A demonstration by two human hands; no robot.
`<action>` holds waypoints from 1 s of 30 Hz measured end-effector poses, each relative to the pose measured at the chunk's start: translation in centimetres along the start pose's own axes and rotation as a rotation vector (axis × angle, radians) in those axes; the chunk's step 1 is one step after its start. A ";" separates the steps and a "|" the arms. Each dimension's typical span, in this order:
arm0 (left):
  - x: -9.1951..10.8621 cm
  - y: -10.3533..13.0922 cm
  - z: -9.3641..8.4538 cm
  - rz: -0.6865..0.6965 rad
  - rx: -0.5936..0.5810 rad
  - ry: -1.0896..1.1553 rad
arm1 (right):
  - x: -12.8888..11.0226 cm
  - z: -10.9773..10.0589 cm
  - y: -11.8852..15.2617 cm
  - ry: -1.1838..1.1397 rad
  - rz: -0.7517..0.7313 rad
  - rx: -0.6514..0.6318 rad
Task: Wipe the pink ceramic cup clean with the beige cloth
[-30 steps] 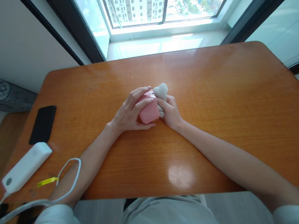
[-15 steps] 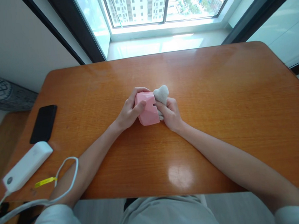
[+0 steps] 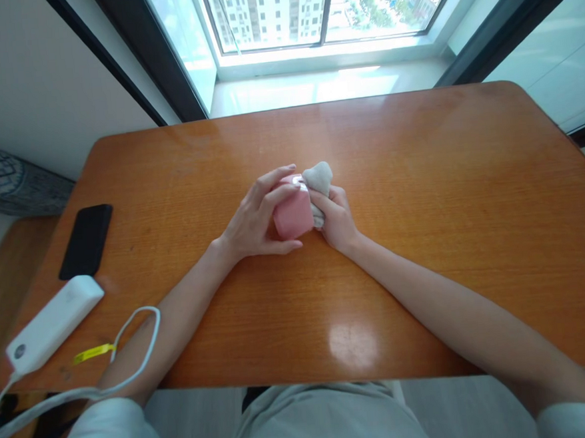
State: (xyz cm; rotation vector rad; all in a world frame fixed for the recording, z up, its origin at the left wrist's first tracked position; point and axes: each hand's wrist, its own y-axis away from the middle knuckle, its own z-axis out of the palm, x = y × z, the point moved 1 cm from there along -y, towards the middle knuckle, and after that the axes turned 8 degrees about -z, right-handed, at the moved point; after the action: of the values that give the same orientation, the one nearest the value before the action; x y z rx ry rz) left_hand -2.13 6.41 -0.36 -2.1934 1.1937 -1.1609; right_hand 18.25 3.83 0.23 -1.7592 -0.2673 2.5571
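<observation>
Over the middle of the wooden table, a pink faceted object (image 3: 293, 215) is between my two hands. My left hand (image 3: 259, 216) is at its left side, fingers spread, fingertips over its top and the thumb apart from it near the lower edge. A light grey cloth (image 3: 318, 178) is bunched in my right hand (image 3: 338, 219), whose fingers are wrapped round it. The cloth presses against the right side of the pink object.
A black phone (image 3: 86, 241) lies at the left of the table (image 3: 446, 201). Nearer me is a white power strip (image 3: 54, 324). Its white cable, with a yellow tag (image 3: 92, 354), loops over my left forearm. A window is beyond the table.
My left thumb has come off the face of the pink object and my left fingers have spread. The pink object has turned and shifted slightly right and away, with the cloth.
</observation>
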 end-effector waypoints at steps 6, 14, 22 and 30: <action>0.9 -0.6 0.2 -0.043 0.025 -0.028 | -0.4 0.1 0.0 0.031 -0.027 0.021; 2.0 -1.3 0.3 -0.687 -0.013 0.494 | -0.8 0.2 0.8 0.156 -0.057 -0.021; 1.4 -0.7 0.4 -0.303 0.159 0.242 | -0.8 0.1 0.6 0.165 -0.042 -0.043; -0.1 -0.1 -0.4 0.201 -0.003 -0.136 | -0.6 0.1 0.3 0.080 -0.025 -0.018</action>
State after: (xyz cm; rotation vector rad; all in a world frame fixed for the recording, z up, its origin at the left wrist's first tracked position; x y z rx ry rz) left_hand -2.47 6.60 -0.08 -2.0625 1.3213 -0.9142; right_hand 18.44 3.50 0.79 -1.8468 -0.3083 2.4684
